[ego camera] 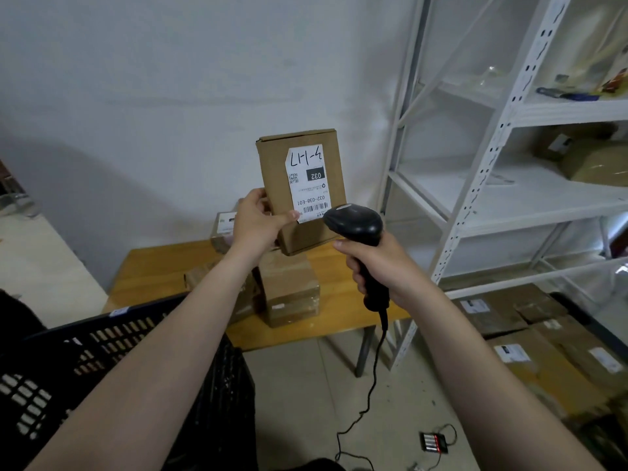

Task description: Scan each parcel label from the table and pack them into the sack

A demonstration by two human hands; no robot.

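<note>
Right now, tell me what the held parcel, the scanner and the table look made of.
Parcel: brown cardboard, matte, folded flap edges, white paper label. Scanner: black plastic, likely, with a slight sheen. Table: wood or wood-look laminate, smooth, grain streaks visible.

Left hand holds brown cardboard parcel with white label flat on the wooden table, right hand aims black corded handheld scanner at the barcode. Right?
One error: in the head view the left hand holds the brown cardboard parcel raised upright above the wooden table, not flat on it. The right hand aims the black corded handheld scanner at the barcode on its white label.
</note>
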